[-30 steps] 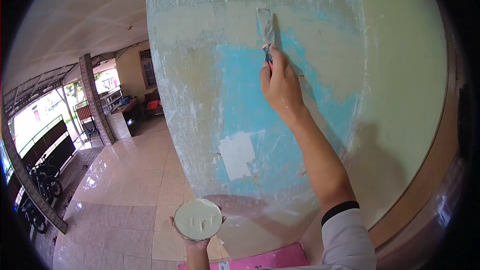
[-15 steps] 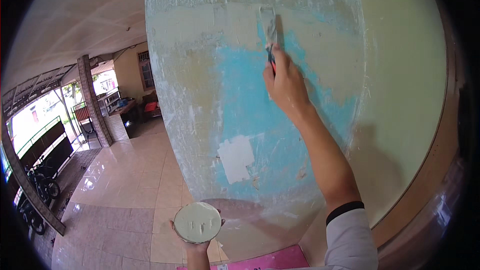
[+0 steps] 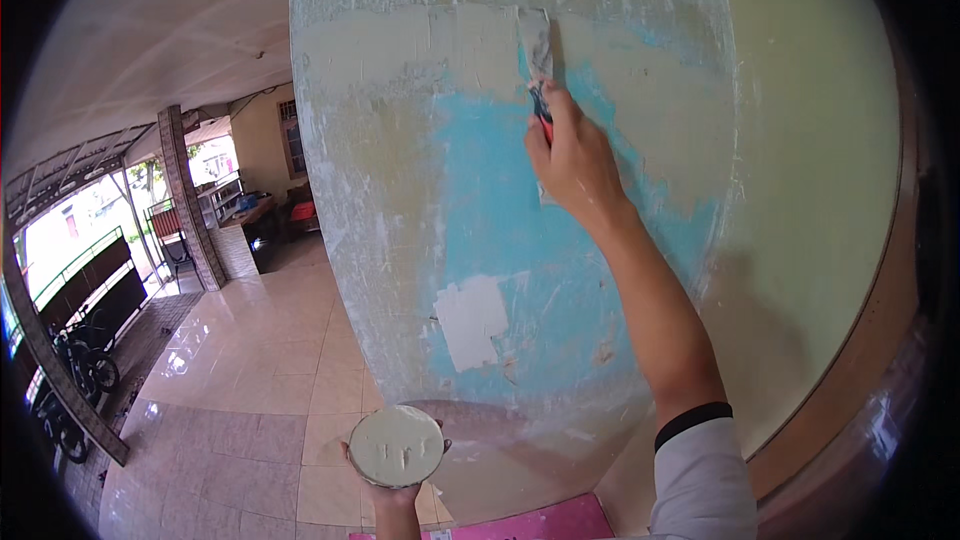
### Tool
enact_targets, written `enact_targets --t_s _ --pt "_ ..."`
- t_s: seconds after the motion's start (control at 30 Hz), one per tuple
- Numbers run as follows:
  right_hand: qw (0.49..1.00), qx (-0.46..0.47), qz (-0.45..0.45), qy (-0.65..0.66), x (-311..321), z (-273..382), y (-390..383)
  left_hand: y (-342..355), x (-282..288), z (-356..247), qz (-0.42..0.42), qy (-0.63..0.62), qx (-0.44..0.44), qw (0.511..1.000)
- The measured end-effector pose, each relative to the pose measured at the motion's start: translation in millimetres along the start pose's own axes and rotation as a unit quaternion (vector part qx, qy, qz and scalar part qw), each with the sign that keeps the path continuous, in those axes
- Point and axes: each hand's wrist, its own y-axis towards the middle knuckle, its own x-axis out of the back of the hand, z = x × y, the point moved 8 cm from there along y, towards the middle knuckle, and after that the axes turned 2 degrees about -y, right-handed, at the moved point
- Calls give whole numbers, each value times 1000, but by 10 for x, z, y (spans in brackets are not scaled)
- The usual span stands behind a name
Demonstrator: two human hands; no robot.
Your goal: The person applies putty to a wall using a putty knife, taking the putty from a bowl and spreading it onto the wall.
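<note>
My right hand (image 3: 570, 155) grips the dark and red handle of a putty knife (image 3: 536, 45), whose blade lies against the upper band of pale filler on the wall (image 3: 370, 200). Below that band, the wall shows a turquoise patch with a smaller white patch (image 3: 470, 322) low on it. My left hand (image 3: 390, 495), low in the view, holds a round container (image 3: 395, 445) of pale greenish filler from underneath, with a few ridges in its surface.
A tiled floor (image 3: 240, 350) stretches left to a pillar (image 3: 190, 195), a counter (image 3: 240, 230), a gate (image 3: 105, 270) and a parked two-wheeler (image 3: 85, 360). A pale green wall (image 3: 810, 190) stands at the right. A pink board (image 3: 560, 520) lies at the wall's foot.
My right hand and the knife have shifted slightly to the right along the filler band. My left hand with the container has moved very little.
</note>
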Motion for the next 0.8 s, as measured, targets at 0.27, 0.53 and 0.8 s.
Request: enact_targets --t_s 0.27,0.53,0.8 --pt "999 46 15 -11 -50 79 -421 -30 36 20 -13 -116 22 993" --pt "1000 4 7 7 -14 89 154 -8 40 48 -3 -38 24 999" --pt "997 -10 70 10 -95 205 -631 -78 98 -19 2 42 5 999"
